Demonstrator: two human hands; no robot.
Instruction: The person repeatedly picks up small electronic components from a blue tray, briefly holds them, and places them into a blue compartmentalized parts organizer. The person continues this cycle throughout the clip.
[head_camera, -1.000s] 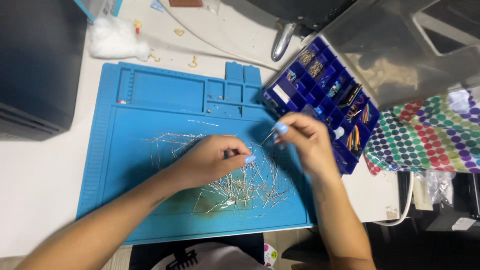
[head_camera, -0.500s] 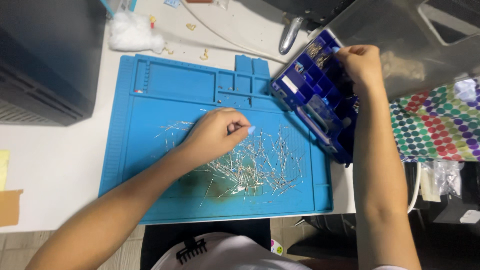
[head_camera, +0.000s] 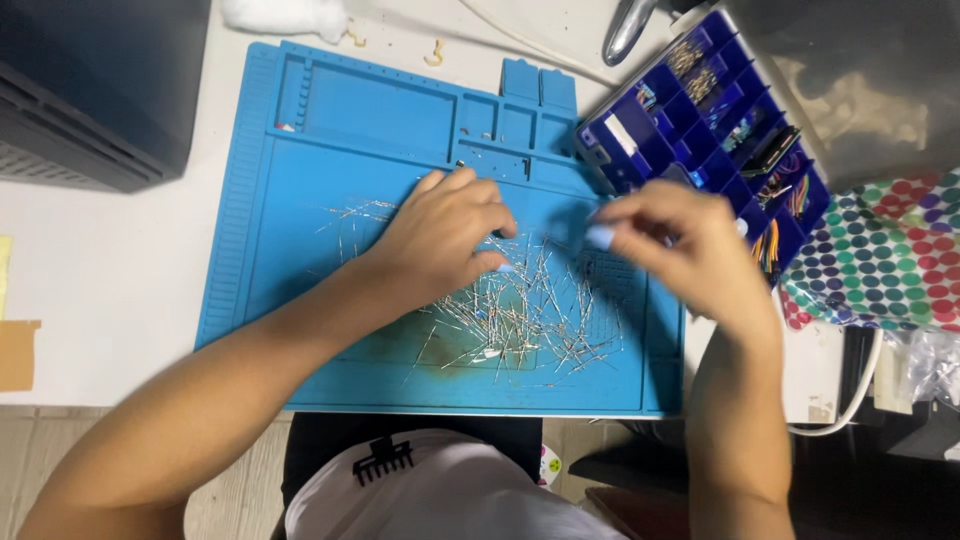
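A heap of thin silver wire-leaded components (head_camera: 520, 320) lies on a blue silicone work mat (head_camera: 330, 180). My left hand (head_camera: 445, 235) rests palm down on the heap's upper left edge, fingers bent and thumb tucked toward the leads; whether it pinches one is hidden. My right hand (head_camera: 680, 250) is motion-blurred above the mat's right part, just below a dark blue compartment box (head_camera: 700, 110), fingers drawn together. Whether it holds anything is unclear. Both hands have light blue nails.
The box's clear lid (head_camera: 850, 90) stands open at the upper right. A dotted cloth (head_camera: 880, 260) lies to the right, a black case (head_camera: 90, 90) at the upper left. White fluff (head_camera: 285, 15), small yellow hooks (head_camera: 433, 52) and a metal tool (head_camera: 628, 30) lie behind the mat.
My right hand has come back down from the compartment box to just above the mat's right side. My left hand has flattened onto the heap. The view has shifted downward.
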